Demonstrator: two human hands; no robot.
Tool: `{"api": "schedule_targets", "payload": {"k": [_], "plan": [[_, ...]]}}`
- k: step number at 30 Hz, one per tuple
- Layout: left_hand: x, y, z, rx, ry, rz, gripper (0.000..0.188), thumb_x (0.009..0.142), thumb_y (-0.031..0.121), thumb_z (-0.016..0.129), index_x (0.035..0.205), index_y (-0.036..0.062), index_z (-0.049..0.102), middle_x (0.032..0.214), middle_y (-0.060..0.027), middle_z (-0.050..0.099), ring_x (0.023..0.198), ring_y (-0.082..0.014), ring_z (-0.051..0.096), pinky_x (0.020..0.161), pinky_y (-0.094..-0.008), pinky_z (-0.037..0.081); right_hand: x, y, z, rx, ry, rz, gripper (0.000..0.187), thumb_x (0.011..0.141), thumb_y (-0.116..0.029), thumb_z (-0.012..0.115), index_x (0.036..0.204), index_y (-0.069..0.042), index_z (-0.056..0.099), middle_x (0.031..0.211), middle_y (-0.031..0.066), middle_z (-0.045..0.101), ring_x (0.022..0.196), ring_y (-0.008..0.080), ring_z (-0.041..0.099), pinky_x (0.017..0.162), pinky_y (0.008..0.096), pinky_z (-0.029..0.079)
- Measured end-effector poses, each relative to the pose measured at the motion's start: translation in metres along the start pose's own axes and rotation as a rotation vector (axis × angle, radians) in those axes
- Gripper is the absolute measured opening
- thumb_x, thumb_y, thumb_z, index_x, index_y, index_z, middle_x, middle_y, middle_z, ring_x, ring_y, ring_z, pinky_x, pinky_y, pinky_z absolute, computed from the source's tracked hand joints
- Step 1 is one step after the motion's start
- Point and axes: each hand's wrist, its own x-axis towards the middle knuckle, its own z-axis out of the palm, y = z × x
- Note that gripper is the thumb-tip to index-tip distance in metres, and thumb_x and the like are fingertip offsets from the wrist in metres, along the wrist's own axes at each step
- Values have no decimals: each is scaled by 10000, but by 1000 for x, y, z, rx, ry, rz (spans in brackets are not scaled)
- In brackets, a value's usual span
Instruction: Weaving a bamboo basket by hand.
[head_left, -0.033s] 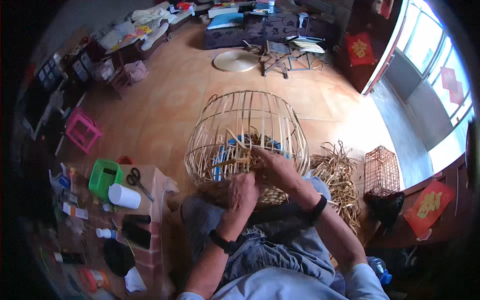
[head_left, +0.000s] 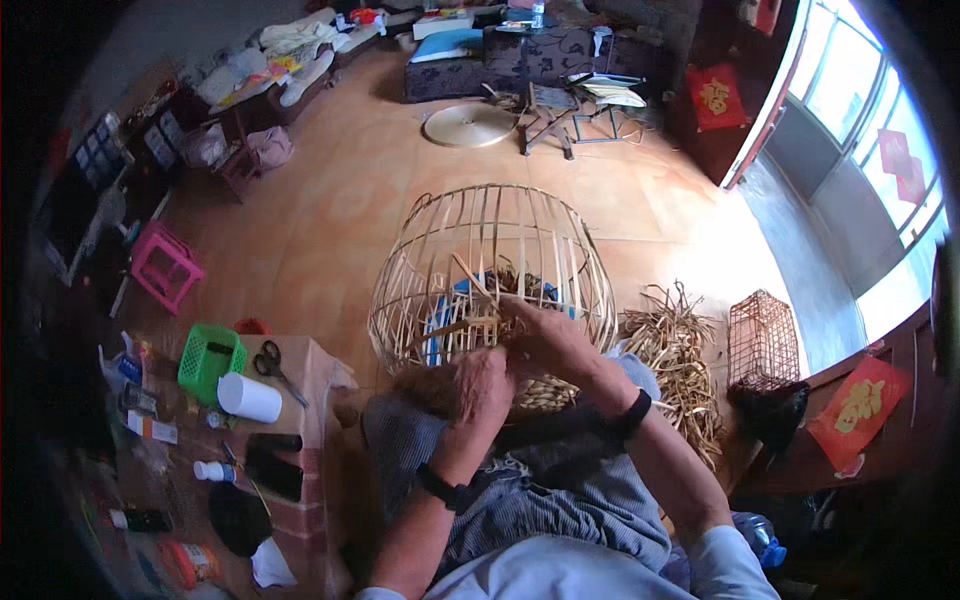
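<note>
Part of the basket [head_left: 497, 236] is hidden by the left hand [head_left: 484, 383] and right hand [head_left: 548, 340]. The right sleeve [head_left: 737, 562] is cut off below.

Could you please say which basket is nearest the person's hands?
The large pale open-ribbed basket: the left hand and right hand are at its near side. The green basket is on the table; the small brown basket is farther right.

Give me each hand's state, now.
Left hand: curled; whether it's gripping cannot be told.
Right hand: near a pale strip; grip cannot be told.
</note>
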Motion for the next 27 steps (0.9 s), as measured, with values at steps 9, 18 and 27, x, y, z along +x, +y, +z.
{"api": "schedule_targets", "payload": {"k": [9, 18, 27], "plan": [[-3, 0, -4, 6, -41, 1, 286, 786, 151, 872, 1010, 10, 763, 906, -226, 762, 863, -443, 740, 818, -555, 572, -5, 4, 5, -85, 18, -36, 492, 945, -94, 732, 1417, -65, 593, 1036, 255, 755, 1013, 454, 740, 822, 524, 585], [1, 13, -9, 74, -122, -63, 260, 978, 192, 731, 1193, 47, 763, 1022, -238, 766, 983, -457, 733, 849, -536, 579, 6, 1, -11, -196, 94, -33, 269, 923, -44, 673, 1192, -41, 669, 810, 264, 696, 814, 466, 728, 689, 540, 569], [-3, 6, -8, 53, -79, -33, 211, 1008, 233, 702, 1143, 72, 717, 891, -212, 743, 884, -430, 732, 811, -534, 558, -27, -38, -2, -250, 172, 110, 190, 913, -19, 646, 1091, -20, 581, 776, 240, 681, 800, 491, 714, 658, 560, 546]]}}
